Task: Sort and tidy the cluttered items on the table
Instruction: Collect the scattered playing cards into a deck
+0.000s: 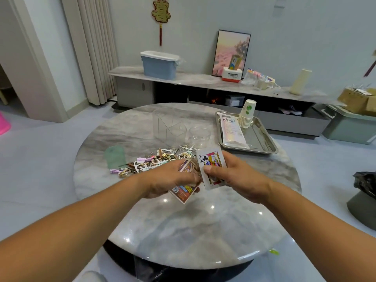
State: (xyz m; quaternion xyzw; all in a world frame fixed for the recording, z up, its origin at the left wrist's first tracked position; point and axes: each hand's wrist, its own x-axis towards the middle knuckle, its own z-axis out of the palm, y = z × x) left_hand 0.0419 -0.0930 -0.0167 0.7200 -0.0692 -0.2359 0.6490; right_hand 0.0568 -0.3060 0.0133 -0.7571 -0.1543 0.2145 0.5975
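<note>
Hands meet over the middle of the round marble table (203,231) in the head view. The right hand (236,176) holds a jack of clubs (211,169) face up, thumb pressed on the card's front and fingers curled behind it. The left hand (171,180) grips a card box (183,190) with an orange and purple print, its lower end sticking out below the palm. Just beyond the hands lies a heap of small clutter (158,161), floss picks and clips mixed together, with a pale green cloth (115,157) at its left. Farther back stand a clear divided organizer (168,125) and a clear round jar (199,136). A steel tray (262,137) to the right carries a stack of paper cups (247,115) and a white pouch (232,129).
</note>
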